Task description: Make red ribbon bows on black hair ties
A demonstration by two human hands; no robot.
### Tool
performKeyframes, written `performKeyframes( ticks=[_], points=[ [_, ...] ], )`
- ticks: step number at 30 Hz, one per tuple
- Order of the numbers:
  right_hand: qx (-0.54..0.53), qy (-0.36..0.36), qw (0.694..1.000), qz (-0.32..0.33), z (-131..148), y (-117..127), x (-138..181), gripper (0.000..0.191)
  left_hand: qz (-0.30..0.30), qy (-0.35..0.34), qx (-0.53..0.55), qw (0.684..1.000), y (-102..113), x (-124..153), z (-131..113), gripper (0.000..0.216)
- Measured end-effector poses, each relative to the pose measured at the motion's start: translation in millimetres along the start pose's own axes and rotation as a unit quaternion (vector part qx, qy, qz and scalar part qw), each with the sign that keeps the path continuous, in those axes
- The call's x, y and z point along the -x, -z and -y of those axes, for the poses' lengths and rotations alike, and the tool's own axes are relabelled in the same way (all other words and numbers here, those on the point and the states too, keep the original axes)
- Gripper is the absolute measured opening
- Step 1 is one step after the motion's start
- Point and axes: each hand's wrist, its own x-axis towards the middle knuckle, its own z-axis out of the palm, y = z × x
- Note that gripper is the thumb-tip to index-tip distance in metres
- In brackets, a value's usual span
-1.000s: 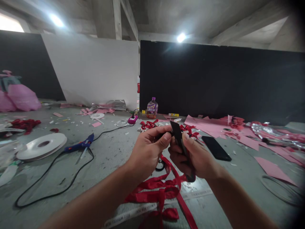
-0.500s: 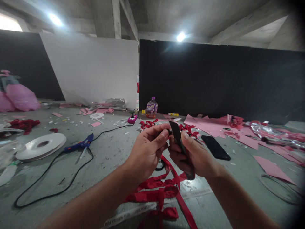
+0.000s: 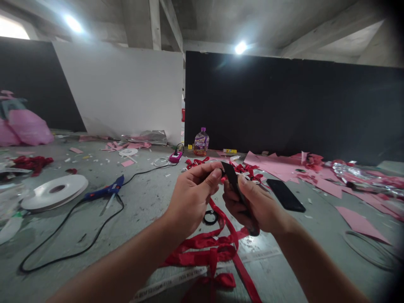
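My right hand (image 3: 252, 204) is wrapped round a long, flat black strip (image 3: 232, 177), its thumb pressed on the face. The strip's lower part runs down through the palm; whether it is a loose band or the edge of a roll, I cannot tell. My left hand (image 3: 194, 195) pinches the strip's upper end between thumb and forefinger. A bit of red shows just below those fingertips. Under the hands, red ribbon (image 3: 221, 252) lies in loops and bows on the grey floor. Beside the ribbon is a small black ring (image 3: 210, 217).
To the left lie a blue glue gun (image 3: 105, 191) with a black cord and a white spool (image 3: 55, 192). A phone (image 3: 285, 195) and pink paper (image 3: 274, 165) are on the right. A purple-capped bottle (image 3: 201, 142) stands by the black panel (image 3: 284, 105).
My left hand has shifted slightly left and uncovers more of the black ring. The strip's top now bends towards my left fingertips.
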Motion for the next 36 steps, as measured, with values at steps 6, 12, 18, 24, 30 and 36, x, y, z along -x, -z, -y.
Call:
performKeyframes(
  ticks=[6,12,18,24,30,36],
  points=[
    [-0.008,-0.019,1.000,-0.020,0.4,-2.2,1.4,0.055,-0.001,-0.078,-0.048,0.996,5.0,-0.5,4.6,0.026],
    [-0.011,-0.026,0.999,-0.021,-2.0,-3.0,1.2,0.055,-0.013,-0.095,-0.037,0.995,3.3,-0.5,3.1,0.034],
    [-0.014,-0.028,0.999,-0.015,-0.7,-4.4,-0.2,0.055,-0.005,-0.128,-0.074,0.989,5.4,0.6,5.3,0.032],
    [-0.006,-0.020,0.999,-0.026,-0.6,-6.0,0.5,0.054,-0.011,-0.113,-0.047,0.992,5.8,0.2,6.3,0.030],
    [-0.005,-0.021,0.999,-0.037,-0.7,-8.3,-0.5,0.055,-0.023,-0.093,-0.042,0.994,4.1,0.4,6.6,0.032],
    [-0.005,-0.024,0.999,-0.034,-0.1,-10.9,-1.4,0.055,-0.022,-0.103,-0.045,0.993,5.3,-0.1,7.6,0.030]
  ],
)
